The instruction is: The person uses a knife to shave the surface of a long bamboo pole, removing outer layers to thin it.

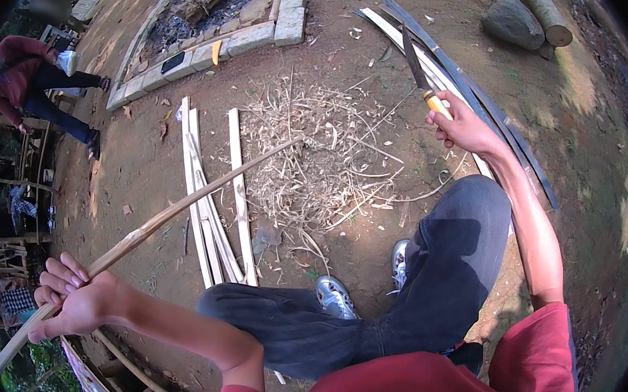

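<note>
My left hand (73, 300) grips the near end of a long thin bamboo strip (176, 211) that slants up and to the right, its far tip resting over a pile of pale shavings (317, 158). My right hand (466, 126) is raised at the upper right and holds a long dark-bladed knife (416, 62) by its yellow handle, blade pointing away and up. The knife is apart from the strip. My legs in dark trousers (426, 282) and grey shoes (334, 296) lie below the shavings.
Several split bamboo slats (211, 209) lie on the dirt left of the shavings. More long dark strips (488, 114) lie at the upper right beside a rock (514, 20) and a log. A stone-edged fire pit (254, 31) is at the top. A person in red (26, 81) sits far left.
</note>
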`<state>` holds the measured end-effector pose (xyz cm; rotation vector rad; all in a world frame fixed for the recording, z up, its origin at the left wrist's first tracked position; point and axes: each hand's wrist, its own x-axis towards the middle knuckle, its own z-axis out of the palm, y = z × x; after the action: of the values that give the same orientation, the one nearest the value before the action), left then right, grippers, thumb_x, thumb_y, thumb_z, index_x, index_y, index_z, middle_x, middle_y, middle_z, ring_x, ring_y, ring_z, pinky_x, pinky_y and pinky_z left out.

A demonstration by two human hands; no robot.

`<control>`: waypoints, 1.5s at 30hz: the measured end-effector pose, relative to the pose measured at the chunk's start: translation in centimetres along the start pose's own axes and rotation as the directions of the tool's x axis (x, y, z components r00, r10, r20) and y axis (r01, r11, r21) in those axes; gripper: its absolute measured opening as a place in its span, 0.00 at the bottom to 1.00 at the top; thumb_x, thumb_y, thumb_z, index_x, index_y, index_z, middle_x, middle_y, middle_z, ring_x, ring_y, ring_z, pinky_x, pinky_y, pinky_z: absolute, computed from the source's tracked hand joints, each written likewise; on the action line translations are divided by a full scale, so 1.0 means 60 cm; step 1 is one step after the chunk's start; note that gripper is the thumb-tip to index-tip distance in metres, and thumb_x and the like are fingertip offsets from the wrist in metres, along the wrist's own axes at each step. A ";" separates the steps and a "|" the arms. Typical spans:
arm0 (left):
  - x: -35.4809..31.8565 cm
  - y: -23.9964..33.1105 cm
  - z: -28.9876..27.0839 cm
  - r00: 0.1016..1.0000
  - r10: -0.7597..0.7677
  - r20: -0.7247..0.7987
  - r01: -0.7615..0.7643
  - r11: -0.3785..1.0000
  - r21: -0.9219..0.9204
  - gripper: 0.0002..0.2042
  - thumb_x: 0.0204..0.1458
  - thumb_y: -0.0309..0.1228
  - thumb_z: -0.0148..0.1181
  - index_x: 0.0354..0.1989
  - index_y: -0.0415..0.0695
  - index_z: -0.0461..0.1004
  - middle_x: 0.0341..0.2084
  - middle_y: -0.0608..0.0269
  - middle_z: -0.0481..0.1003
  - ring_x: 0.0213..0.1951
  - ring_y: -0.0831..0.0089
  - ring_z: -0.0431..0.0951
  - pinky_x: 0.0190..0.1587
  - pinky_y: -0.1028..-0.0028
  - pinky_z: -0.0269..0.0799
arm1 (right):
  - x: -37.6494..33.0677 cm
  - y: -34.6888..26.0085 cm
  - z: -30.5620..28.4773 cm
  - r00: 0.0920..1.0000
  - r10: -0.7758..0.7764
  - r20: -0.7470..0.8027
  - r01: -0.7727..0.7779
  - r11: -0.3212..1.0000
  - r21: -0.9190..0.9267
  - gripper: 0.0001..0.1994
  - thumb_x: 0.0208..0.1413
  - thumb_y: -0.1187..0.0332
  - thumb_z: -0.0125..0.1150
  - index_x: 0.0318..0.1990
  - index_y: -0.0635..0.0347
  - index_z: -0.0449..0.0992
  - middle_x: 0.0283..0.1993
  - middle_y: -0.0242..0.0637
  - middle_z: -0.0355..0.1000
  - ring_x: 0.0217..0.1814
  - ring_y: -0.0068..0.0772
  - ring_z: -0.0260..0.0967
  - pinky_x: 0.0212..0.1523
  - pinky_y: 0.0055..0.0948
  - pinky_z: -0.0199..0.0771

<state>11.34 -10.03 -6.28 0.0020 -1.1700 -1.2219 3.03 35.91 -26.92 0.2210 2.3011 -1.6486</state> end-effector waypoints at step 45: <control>-0.244 -0.159 -0.035 0.624 -0.712 -0.322 0.652 0.701 -0.289 0.31 0.61 0.65 0.38 0.18 0.51 0.49 0.11 0.75 0.49 0.11 0.82 0.50 0.10 0.76 0.45 | -0.055 -0.695 0.570 0.226 -0.754 0.617 0.894 0.412 0.176 0.53 0.52 0.31 0.51 0.72 0.68 0.47 0.68 0.65 0.56 0.73 0.56 0.54 0.72 0.48 0.50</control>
<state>7.74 -4.66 -22.65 0.6364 -0.6935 -1.8739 -0.95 -9.91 1.43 -1.6995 2.0213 -1.3859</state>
